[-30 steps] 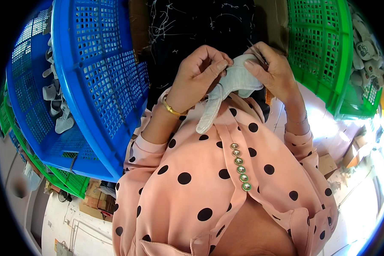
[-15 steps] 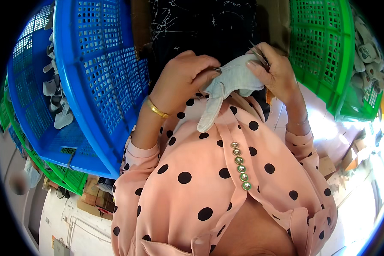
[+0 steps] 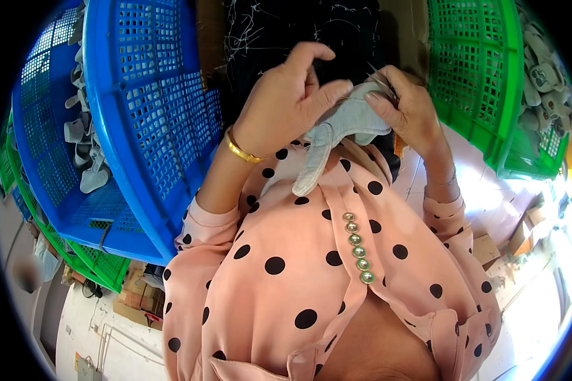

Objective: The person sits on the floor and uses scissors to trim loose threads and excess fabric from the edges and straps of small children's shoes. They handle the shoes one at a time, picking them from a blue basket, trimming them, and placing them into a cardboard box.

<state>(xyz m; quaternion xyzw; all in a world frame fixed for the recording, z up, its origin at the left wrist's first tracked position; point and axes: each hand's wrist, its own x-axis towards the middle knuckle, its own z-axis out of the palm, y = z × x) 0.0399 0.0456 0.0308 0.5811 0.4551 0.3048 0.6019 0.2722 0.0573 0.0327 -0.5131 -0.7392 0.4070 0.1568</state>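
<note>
My right hand grips a small pale grey fabric shoe upper, its thumb pressed on top. A stitched strap hangs from the piece toward my shirt. From the same hand juts a thin pointed metal blade; the rest of that tool is hidden by the fingers. My left hand is raised beside the upper with thumb and index finger spread. Its thumb tip overlaps the near edge of the piece in the picture; whether it touches cannot be told.
On the left stand blue plastic crates, one containing small grey shoe pieces. A green crate stands at right, with more small shoes beyond its wall. Loose white threads lie on dark cloth over my lap.
My left hand has opened from a pinch at the shoe upper's edge and lifted up, its fingers spreading. The right hand and the piece have stayed nearly in place.
</note>
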